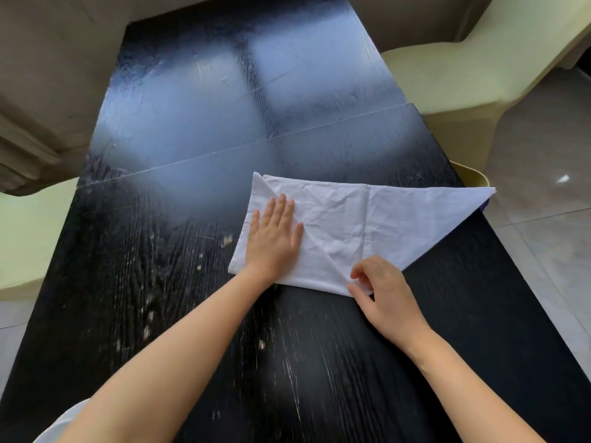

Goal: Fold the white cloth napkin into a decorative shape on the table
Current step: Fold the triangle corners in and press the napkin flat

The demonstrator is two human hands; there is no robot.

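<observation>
A: Start with the black table (192, 282). Where does everything sit on it?

B: The white napkin (367, 225) lies toward the table's right edge, already folded. Its left part is doubled over along a diagonal crease, and a long point runs out past that edge toward the pale chair (479, 75) beyond the far right corner.

A: And the hands?

B: The left hand (271, 238) lies flat on the napkin's left part, fingers spread and pressing, gripping nothing. The right hand (383, 292) is at the napkin's near corner, the one closest to the table's near edge, thumb and fingers closed on that tip.

A: So the step is setting that corner?

B: That is my reading — aligning the tip and sharpening the crease. To do it well, keep the flat palm anchoring the layers so nothing slides on the glossy table, draw the pinched corner until the edges meet cleanly, then run fingers along the diagonal fold outward. The cloth is wrinkled, so smoothing first would help the crease hold — slack could skew the shape.
</observation>
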